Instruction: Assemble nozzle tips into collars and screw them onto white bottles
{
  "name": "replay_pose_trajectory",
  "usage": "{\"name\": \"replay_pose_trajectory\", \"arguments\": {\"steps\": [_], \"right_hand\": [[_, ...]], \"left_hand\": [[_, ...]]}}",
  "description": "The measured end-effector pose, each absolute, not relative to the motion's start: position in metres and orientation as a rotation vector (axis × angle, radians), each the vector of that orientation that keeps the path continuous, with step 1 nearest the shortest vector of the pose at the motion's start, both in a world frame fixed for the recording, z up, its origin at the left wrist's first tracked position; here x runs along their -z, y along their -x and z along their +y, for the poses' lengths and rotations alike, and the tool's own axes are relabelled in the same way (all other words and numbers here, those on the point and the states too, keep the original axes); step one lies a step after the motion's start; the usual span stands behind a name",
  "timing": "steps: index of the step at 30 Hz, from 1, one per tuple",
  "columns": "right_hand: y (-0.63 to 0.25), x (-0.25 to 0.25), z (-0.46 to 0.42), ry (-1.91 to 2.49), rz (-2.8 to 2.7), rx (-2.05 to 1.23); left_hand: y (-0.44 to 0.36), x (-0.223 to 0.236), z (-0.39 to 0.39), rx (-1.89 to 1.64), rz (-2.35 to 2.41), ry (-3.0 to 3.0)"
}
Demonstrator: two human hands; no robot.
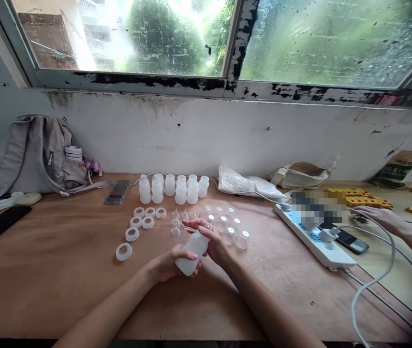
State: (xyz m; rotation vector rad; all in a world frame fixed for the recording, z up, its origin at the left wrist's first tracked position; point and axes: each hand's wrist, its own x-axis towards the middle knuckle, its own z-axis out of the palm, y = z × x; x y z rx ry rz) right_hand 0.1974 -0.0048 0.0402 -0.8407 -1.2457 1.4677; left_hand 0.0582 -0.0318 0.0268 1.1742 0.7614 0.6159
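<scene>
A frosted white baby bottle (pixel 190 258) is held tilted over the middle of the table, its base toward me. My left hand (pixel 169 262) is wrapped around the lower body. My right hand (pixel 213 241) closes over the upper end, so the neck and whatever sits on it are mostly hidden. Just beyond lie clear nipples (pixel 175 232) in short rows. White screw rings (pixel 124 251) are laid out to the left. Clear round caps (pixel 241 242) and small white discs (pixel 245 233) are to the right. Several more frosted bottles (pixel 181 191) stand at the back.
A white power strip (pixel 311 241) with looping cables and a phone (pixel 349 241) lies to the right. At the far right another person's hand (pixel 376 214) rests near yellow parts (pixel 369 200). A grey backpack (pixel 35 154) stands back left, and a plastic-wrapped packet (pixel 238 181) lies by the wall.
</scene>
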Motion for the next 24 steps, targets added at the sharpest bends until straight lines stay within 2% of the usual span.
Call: {"name": "replay_pose_trajectory", "arguments": {"steps": [2,5,15,24], "right_hand": [[-0.199,-0.041,-0.006,0.848,-1.229,-1.549],[-0.195,-0.038,-0.006,0.814,-1.159,-1.527],[-0.169,-0.042,0.002,0.853,-1.120,-1.318],[-0.161,-0.055,0.012,0.889,-1.469,-1.107]], "left_hand": [[-0.058,-0.031,-0.035,-0.569,0.652,-0.996],[-0.058,-0.031,-0.035,-0.655,0.711,-1.040],[-0.044,-0.020,-0.020,-0.897,1.058,-1.735],[-0.028,-0.011,-0.008,-1.236,1.326,-2.275]]}}
